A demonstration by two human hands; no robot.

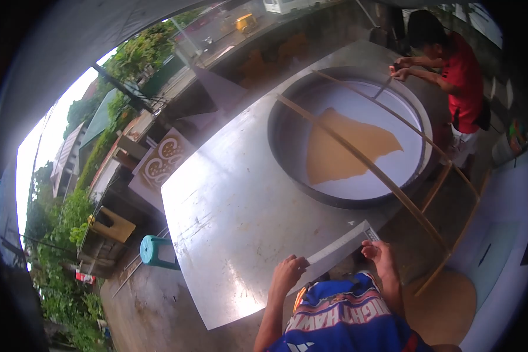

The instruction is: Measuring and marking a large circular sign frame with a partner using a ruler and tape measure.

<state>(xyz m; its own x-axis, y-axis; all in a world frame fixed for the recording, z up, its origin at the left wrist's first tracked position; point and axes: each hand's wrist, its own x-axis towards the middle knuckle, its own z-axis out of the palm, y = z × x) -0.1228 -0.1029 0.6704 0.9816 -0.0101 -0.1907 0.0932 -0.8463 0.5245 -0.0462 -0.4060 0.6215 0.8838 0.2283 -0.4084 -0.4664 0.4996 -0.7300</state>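
In front of my waist a long white strip is stretched out, its far end upturned with a dark printed patch. My left hand pinches its left end, fingers curled over the edge. At the other end my right hand is closed, thumb and fingertips on the strip beside the dark patch. Just beyond lies a large metal sheet on a table. A big round dark-rimmed frame rests on the sheet, with an irregular brown piece on the white surface inside.
A wooden ladder-like frame spans the round frame. At the far right a person in a red shirt holds a thin tool over the rim. A teal stool stands left; a brown round board lies at lower right.
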